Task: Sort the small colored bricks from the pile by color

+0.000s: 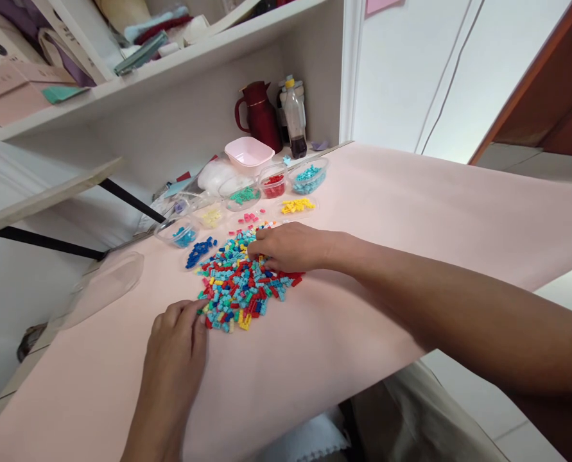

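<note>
A heap of small mixed-colour toy building bricks (240, 289) lies on the pink-covered table (314, 346). My right hand (290, 247) is over the heap's upper right part, palm down with fingers curled into the bricks. Its fingertips are partly hidden, and I cannot make out what they hold. At the heap's lower left edge rests my left hand (177, 330). Those fingers are bent and drawn together against the outermost bricks; whatever is between them is too small to name.
Behind the heap stand clear tubs of sorted bricks: light blue (309, 179), red (273, 185), green (244, 196), yellow (298, 205) and dark blue (199, 252). A pink bowl (250, 153), a red jug (261, 119) and a bottle (295, 119) stand farther back. A clear lid (107, 289) lies left.
</note>
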Demonstrator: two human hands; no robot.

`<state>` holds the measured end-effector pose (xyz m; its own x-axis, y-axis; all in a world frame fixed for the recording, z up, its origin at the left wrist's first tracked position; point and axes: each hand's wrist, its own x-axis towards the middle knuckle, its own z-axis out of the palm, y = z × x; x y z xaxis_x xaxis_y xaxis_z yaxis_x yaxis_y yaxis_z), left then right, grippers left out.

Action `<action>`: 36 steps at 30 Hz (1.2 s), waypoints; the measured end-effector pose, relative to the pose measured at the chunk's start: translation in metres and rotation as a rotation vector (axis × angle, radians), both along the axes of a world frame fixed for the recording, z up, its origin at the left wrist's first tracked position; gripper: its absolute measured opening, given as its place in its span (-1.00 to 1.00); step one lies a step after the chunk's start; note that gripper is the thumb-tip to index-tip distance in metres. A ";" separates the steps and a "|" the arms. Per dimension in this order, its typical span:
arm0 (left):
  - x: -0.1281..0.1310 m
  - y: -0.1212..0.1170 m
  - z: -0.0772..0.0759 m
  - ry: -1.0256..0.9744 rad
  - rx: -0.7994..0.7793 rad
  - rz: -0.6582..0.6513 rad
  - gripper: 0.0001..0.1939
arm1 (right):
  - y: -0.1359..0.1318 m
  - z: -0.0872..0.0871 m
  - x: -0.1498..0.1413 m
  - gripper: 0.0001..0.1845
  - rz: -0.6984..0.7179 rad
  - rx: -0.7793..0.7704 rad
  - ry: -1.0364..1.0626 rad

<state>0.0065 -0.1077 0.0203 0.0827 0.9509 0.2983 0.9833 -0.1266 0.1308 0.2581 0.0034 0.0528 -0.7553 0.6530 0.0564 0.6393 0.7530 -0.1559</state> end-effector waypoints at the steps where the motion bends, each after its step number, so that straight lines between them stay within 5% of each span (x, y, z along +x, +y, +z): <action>1: 0.000 0.000 0.000 -0.003 0.001 0.002 -0.64 | 0.000 0.000 0.000 -0.66 0.001 0.001 0.001; 19: 0.006 -0.012 0.000 -0.051 0.006 0.030 -0.62 | -0.001 -0.004 -0.003 -0.69 0.029 -0.057 0.086; 36: -0.002 -0.008 -0.004 -0.310 0.010 0.075 -0.66 | 0.007 -0.013 -0.003 -0.75 0.049 -0.117 0.238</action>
<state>0.0041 -0.1162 0.0167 -0.0840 0.9479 0.3073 0.9034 -0.0577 0.4249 0.2550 0.0104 0.0402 -0.7608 0.6283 0.1629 0.5372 0.7504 -0.3851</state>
